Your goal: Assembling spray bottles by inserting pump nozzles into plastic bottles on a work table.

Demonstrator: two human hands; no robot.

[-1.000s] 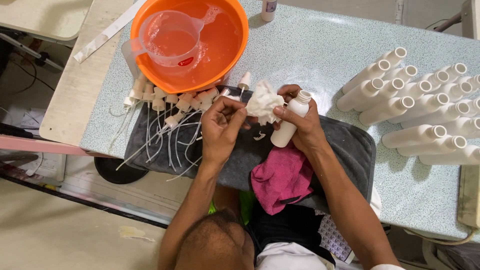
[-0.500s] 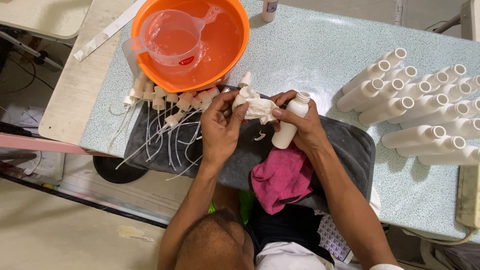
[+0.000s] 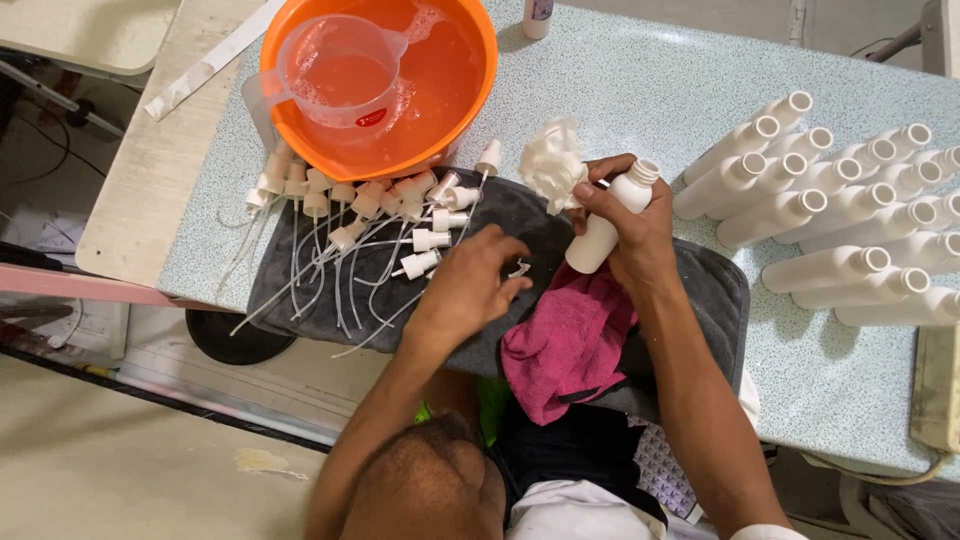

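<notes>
My right hand (image 3: 628, 228) grips a small white plastic bottle (image 3: 603, 232) with its cap off, and pinches a crumpled white cloth (image 3: 551, 162) at the fingertips. My left hand (image 3: 472, 288) hovers over the dark grey towel (image 3: 710, 300), fingers loosely curled, holding nothing I can see. It is near a small white spray pump (image 3: 418, 264) with a thin tube. Several more white spray pumps (image 3: 352, 200) with long tubes lie in a row on the towel's left part.
An orange basin (image 3: 470, 90) of soapy water holds a clear measuring jug (image 3: 340, 72) at the table's back left. Several capless white bottles (image 3: 850, 220) lie in rows on the right. A pink cloth (image 3: 566, 342) hangs at the towel's near edge. The speckled table (image 3: 640, 80) ends near my body.
My left hand has let go of the white cloth and dropped toward the pumps on the towel. My right hand now holds both the bottle and the cloth.
</notes>
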